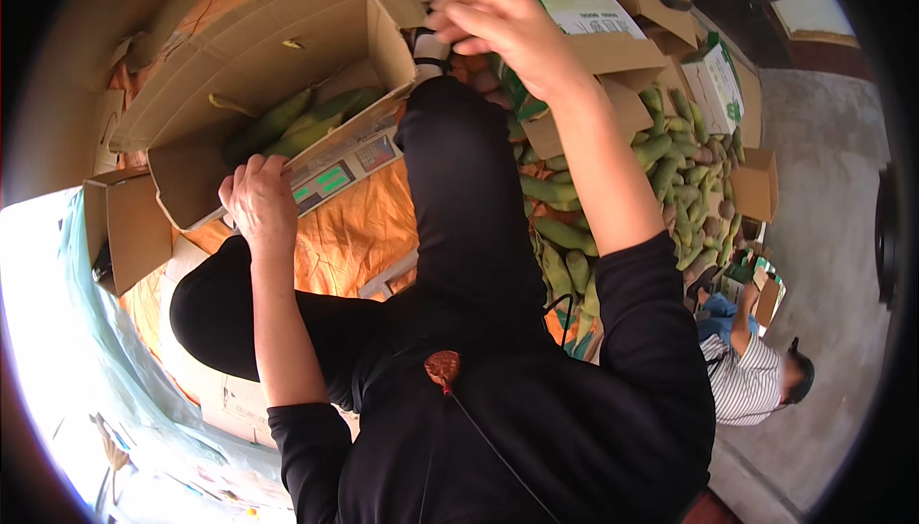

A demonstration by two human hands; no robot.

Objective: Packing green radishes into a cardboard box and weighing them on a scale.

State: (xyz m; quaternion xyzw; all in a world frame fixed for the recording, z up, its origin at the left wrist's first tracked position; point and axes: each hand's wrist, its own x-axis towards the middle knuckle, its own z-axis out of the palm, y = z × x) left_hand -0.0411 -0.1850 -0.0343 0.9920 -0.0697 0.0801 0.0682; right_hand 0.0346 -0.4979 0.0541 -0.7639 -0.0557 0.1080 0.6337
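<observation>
A long open cardboard box [297,55] sits at the upper left with a few long green vegetables [330,112], which look like green radishes, lying inside. My left hand [260,200] is closed over the box's near edge. Just below that edge, a scale [340,178] shows a lit green display. My right hand [493,26] is raised past the box's right end, above my knee. Its fingers are loosely bent and apart, and nothing shows in them.
A large heap of green radishes [670,179] lies to my right among open cartons [593,45]. Orange sheeting [359,222] covers the floor before me. A smaller carton [134,227] stands at left. Far right, another person in a striped shirt [747,380] is beside boxes.
</observation>
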